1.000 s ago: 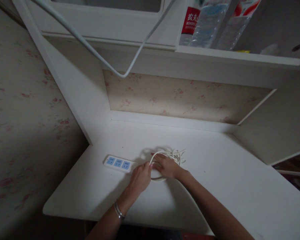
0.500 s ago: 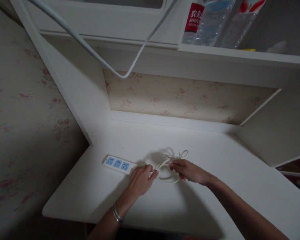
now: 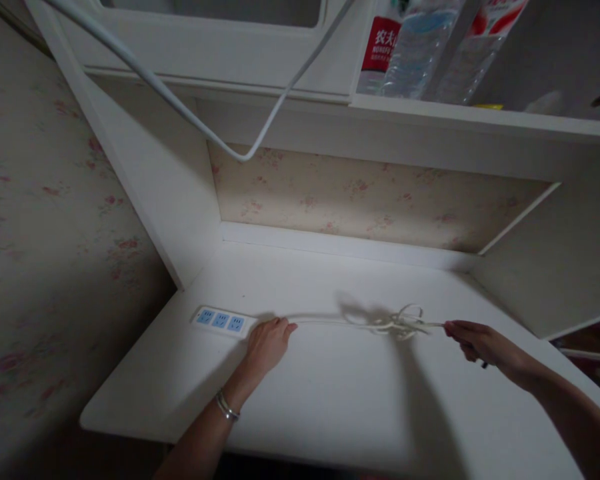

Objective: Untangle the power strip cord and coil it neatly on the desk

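A white power strip (image 3: 220,323) with three blue sockets lies on the left part of the desk. Its white power cord (image 3: 403,325) runs to the right, with a tangled bundle between my hands. My left hand (image 3: 269,342) is closed on the cord just by the strip's right end. Out to the right, my right hand (image 3: 475,343) pinches the cord beyond the tangle and holds it stretched. A small dark piece shows below the right fingers; I cannot make out what it is. The cord looks taut from hand to hand.
The white desk (image 3: 320,400) has side panels and a raised back edge. A thick white cable (image 3: 243,157) hangs in front of the upper cabinet. Clear plastic bottles (image 3: 420,50) stand on the shelf (image 3: 480,115) above. Floral wallpaper (image 3: 45,220) covers the left wall.
My right hand has moved far to the right, pulling the cord straight and drawing the loops into a tangle. My left hand and the power strip have shifted slightly left and up.
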{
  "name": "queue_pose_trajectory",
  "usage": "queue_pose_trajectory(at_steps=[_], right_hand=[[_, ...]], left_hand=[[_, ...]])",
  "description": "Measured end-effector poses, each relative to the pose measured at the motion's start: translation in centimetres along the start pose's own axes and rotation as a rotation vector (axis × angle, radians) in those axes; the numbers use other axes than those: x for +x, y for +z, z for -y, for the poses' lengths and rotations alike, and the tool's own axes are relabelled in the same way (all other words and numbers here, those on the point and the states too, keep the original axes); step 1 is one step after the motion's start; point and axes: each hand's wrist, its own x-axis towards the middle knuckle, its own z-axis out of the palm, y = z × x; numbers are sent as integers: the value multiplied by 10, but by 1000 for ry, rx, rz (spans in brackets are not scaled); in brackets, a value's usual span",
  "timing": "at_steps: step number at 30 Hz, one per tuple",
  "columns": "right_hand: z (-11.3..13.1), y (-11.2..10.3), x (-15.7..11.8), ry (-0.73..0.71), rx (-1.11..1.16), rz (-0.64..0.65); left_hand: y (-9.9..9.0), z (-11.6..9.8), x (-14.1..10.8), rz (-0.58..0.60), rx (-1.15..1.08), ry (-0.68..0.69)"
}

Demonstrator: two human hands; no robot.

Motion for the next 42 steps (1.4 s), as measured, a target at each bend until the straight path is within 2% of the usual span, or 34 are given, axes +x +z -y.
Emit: queue_pose_trajectory(at_steps=[3, 6, 9, 12, 15, 17, 19, 21, 24, 27, 31, 33, 36, 39, 42], right_hand=[[-17, 4, -6, 64, 39, -30], [-16, 18, -22, 121, 36, 8], [2, 35, -49, 84, 91, 69], [28, 52, -74, -15, 114, 235], [50, 74, -87, -70, 73, 418], [60, 93, -88, -167, -48, 478], [67, 117, -84, -303, -285, 441], [74, 142, -77, -381, -545, 302], [89, 175, -62, -408, -667, 112], [110, 201, -43, -326, -452, 121], [133, 234, -22, -119, 8, 315], [142, 252, -14, -92, 187, 400], [153, 278, -5, -112, 377, 443], [161, 297, 1, -148, 403, 425], [165, 303, 3, -292, 215, 373]], left_hand=[[1, -1, 4, 7, 7, -38], [2, -1, 7, 5, -19, -93], [4, 1, 9, 10, -75, -156], [7, 1, 9, 5, -121, -185], [10, -1, 10, -13, -191, -202], [13, -1, 13, -30, -251, -208], [14, 1, 15, -49, -321, -215], [15, 4, 17, -66, -397, -221], [14, 10, 19, -72, -512, -223], [14, 13, 18, -69, -617, -232], [11, 10, 14, -92, -745, -235], [8, 5, 10, -97, -802, -233], [6, -2, 4, -71, -885, -207], [7, -4, -1, -47, -1008, -196], [11, 0, -1, -95, -1070, -233]])
